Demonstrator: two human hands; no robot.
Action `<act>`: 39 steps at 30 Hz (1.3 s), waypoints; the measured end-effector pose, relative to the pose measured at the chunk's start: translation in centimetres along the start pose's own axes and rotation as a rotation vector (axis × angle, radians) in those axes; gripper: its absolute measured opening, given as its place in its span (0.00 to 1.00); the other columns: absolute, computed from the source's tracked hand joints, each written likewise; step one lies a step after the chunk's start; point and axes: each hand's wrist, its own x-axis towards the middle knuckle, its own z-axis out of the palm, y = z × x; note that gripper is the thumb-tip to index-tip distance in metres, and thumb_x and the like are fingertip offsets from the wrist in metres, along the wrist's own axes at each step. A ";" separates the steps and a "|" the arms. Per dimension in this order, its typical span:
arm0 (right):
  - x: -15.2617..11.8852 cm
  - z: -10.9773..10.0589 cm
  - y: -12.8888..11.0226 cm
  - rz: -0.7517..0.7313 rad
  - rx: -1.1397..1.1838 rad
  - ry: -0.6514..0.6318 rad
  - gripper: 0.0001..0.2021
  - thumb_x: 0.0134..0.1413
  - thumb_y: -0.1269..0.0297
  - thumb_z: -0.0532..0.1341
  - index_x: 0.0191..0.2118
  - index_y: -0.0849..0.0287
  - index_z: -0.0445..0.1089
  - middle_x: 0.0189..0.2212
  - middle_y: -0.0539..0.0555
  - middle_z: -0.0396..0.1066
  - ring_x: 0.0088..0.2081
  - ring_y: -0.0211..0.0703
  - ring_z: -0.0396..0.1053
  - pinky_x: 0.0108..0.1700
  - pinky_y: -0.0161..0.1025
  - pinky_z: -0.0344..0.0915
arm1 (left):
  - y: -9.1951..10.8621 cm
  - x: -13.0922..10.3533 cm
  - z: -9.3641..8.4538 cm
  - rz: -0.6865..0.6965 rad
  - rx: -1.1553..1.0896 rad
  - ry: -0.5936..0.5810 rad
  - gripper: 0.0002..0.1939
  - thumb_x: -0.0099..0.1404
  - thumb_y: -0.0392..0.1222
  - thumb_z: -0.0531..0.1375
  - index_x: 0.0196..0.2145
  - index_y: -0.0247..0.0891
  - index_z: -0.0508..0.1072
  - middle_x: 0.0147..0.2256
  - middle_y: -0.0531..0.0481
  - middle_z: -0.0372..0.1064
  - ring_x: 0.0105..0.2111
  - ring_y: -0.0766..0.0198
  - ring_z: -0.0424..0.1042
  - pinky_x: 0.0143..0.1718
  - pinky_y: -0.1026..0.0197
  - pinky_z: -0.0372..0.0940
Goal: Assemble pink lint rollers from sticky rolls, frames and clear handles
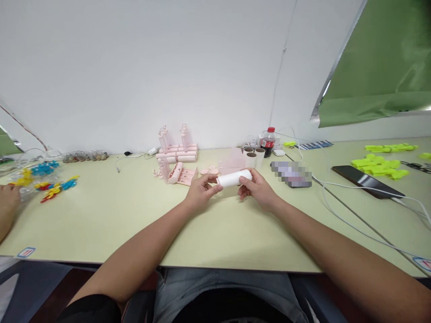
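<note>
A white cylinder (pixel 232 179), like a paper roll or tube, lies almost level above the table between my hands. My left hand (pixel 201 191) pinches its left end, where a thin pinkish rim shows. Around the right end, my right hand (pixel 257 188) has its thumb on top and its fingers curled below. Just behind the cylinder are clear pinkish plastic pieces (pixel 232 160) and small flat pink parts (pixel 209 170). To the left of them sits a pink moulded shell (pixel 183 174). Several upright cardboard tubes (pixel 249 160) stand behind my right hand.
Pink assembled parts (pixel 177 153) stack by the wall. A cola bottle (pixel 268 142) stands behind the tubes. Phones (pixel 367 181) and white cables (pixel 357 231) lie right, near yellow-green pieces (pixel 379 166). Another person's hand (pixel 8 206) is far left, beside colourful plastic pieces (pixel 59 187).
</note>
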 end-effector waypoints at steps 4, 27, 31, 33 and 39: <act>0.0 -0.1 0.1 0.001 -0.009 -0.011 0.24 0.47 0.47 0.67 0.44 0.54 0.60 0.29 0.45 0.66 0.24 0.36 0.70 0.24 0.38 0.71 | 0.1 0.0 0.0 -0.013 0.004 0.004 0.24 0.56 0.54 0.67 0.46 0.38 0.74 0.36 0.46 0.77 0.26 0.66 0.74 0.34 0.57 0.72; -0.1 0.2 0.4 0.024 0.047 -0.084 0.24 0.50 0.46 0.65 0.45 0.52 0.58 0.31 0.45 0.67 0.25 0.38 0.72 0.29 0.42 0.74 | 0.1 0.1 -0.3 -0.071 -0.012 -0.011 0.23 0.58 0.54 0.64 0.48 0.40 0.78 0.36 0.48 0.76 0.27 0.64 0.74 0.24 0.63 0.68; -0.2 0.2 0.2 0.033 0.192 -0.145 0.27 0.56 0.40 0.56 0.55 0.46 0.55 0.37 0.49 0.70 0.28 0.42 0.74 0.33 0.46 0.74 | 0.3 0.2 -0.5 -0.080 -0.012 -0.010 0.23 0.61 0.55 0.61 0.48 0.39 0.78 0.31 0.49 0.75 0.25 0.66 0.73 0.20 0.66 0.65; -0.2 0.2 0.0 0.036 0.225 -0.165 0.28 0.57 0.40 0.55 0.60 0.42 0.52 0.40 0.51 0.71 0.30 0.43 0.75 0.34 0.48 0.74 | 0.5 0.2 -0.5 -0.079 -0.024 0.016 0.24 0.61 0.55 0.61 0.50 0.38 0.77 0.31 0.49 0.75 0.23 0.67 0.71 0.19 0.66 0.63; -1.0 0.6 -0.7 0.113 0.374 -0.353 0.30 0.54 0.38 0.57 0.57 0.48 0.61 0.51 0.58 0.71 0.44 0.54 0.75 0.45 0.55 0.72 | 1.2 -0.4 0.2 -0.041 -0.078 -0.074 0.26 0.61 0.53 0.62 0.53 0.37 0.73 0.40 0.46 0.75 0.25 0.67 0.73 0.28 0.62 0.69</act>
